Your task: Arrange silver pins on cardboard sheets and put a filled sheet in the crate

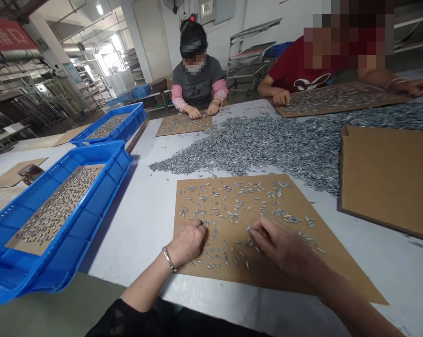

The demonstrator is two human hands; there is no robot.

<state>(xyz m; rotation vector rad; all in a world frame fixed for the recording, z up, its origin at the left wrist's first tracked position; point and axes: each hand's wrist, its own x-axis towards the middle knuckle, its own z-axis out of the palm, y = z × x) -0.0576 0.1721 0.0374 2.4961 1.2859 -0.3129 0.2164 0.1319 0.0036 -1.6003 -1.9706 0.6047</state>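
Head view; clock set on the near cardboard sheet, twelve being the side farthest from the worker I watch.

Item: cardboard sheet [232, 262], flat on the white table [144, 206], strewn with small, pointed metal pieces [226, 256], many lying apart, some touching.
Item: left hand [188, 241], bare, bangle [169, 259] at the wrist, resting at the sheet's eight o'clock; fingers curled under, and I cannot tell whether they grip anything.
Item: right hand [285, 245], at four o'clock; thumb and forefinger pinched on one metal piece.
Item: heap of like pieces [267, 142], loose, spreading from twelve to two.
Item: cardboard block [390, 180], at two; stack or box, I cannot tell.
Item: blue tray [102, 196], at nine, a piece-covered sheet inside; second blue tray [136, 117], at ten, likewise filled.
Item: co-worker in grey [199, 84], at twelve, both hands at another sheet [165, 126].
Item: co-worker in red [288, 65], at one, behind a larger board [288, 110].
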